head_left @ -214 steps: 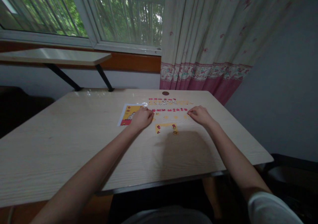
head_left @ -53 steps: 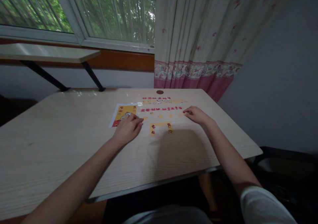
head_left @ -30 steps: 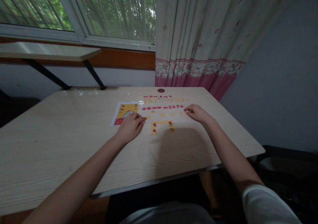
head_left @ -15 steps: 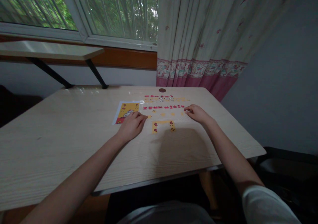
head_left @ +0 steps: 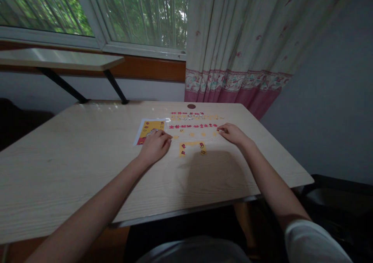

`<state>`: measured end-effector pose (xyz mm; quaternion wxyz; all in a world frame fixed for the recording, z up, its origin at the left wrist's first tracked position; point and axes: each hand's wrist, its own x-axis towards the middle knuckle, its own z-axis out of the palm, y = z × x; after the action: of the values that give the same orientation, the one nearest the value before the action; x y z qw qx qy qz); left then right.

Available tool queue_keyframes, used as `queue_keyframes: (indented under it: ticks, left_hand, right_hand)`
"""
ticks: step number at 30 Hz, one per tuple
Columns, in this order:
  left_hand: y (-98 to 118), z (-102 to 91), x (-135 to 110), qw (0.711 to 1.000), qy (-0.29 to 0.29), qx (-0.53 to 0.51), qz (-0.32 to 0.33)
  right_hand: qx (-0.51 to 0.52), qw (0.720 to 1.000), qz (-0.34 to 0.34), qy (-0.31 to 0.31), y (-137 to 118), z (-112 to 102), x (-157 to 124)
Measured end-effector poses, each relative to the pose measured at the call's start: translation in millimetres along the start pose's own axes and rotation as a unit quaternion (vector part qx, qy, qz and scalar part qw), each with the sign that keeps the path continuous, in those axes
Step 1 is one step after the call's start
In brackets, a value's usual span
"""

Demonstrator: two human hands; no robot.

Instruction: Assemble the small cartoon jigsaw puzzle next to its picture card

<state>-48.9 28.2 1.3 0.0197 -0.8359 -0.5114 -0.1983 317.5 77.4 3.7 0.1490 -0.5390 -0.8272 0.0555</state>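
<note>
Frame (head_left: 192, 143) lies between hands, bodyward of both sets of fingertips. Long axis left-right; left hand (head_left: 155, 146) nearer. Yellow piece (head_left: 175, 137) just off left index tip; left grip: cannot tell. Right hand (head_left: 231, 134): fingertips nearly together by red row's (head_left: 192, 126) right end; contents unclear.

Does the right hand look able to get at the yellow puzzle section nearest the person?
Probably yes: the right hand is beyond the yellow puzzle section, to its right, with nothing visible blocking the way. Whether it holds anything, I cannot tell.
</note>
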Motion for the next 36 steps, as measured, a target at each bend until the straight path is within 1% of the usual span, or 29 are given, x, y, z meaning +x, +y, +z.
queue_keyframes:
  ticks: [5,9,12,15,17,19,22,27,30,36]
  left_hand:
    - [7.1,-2.3,9.0,1.0,-0.008,0.012,0.006]
    - [11.9,-0.4,25.0,0.999,-0.025,0.031,0.021]
    - [16.0,4.0,39.0,0.998,-0.029,0.048,-0.008]
    - [22.0,9.8,50.2,0.996,-0.011,0.061,-0.057]
    - [25.5,13.9,54.8,0.995,-0.004,0.067,-0.074]
    - [26.7,17.9,57.4,0.996,-0.002,0.06,-0.072]
    - [22.5,23.6,60.0,0.999,-0.008,0.028,-0.045]
    - [9.0,31.5,66.1,0.998,-0.044,-0.036,-0.012]
    - [7.0,33.1,68.4,0.997,-0.054,-0.052,0.001]
    - [14.6,28.4,65.1,0.999,-0.022,-0.009,-0.039]
  right_hand:
    - [0.0,1.0,0.004,-0.002,-0.9,-1.2,-0.6]
    - [-0.003,1.0,0.007,-0.005,-1.9,-1.8,-1.2]
    - [-0.003,1.0,0.011,-0.006,-2.3,-1.5,-1.3]
    - [-0.001,1.0,0.01,-0.007,-3.2,-1.9,-1.6]
    - [-0.001,1.0,0.006,-0.009,-4.1,-2.7,-1.8]
    - [0.001,1.0,0.003,-0.009,-4.8,-3.2,-2.0]
    - [-0.002,1.0,0.002,-0.009,-5.1,-3.4,-2.2]
    - [-0.005,1.0,0.0,-0.009,-5.1,-3.3,-2.4]
    - [-0.005,1.0,0.001,-0.009,-5.2,-3.5,-2.6]
    - [-0.003,1.0,0.006,-0.008,-4.6,-2.6,-2.3]
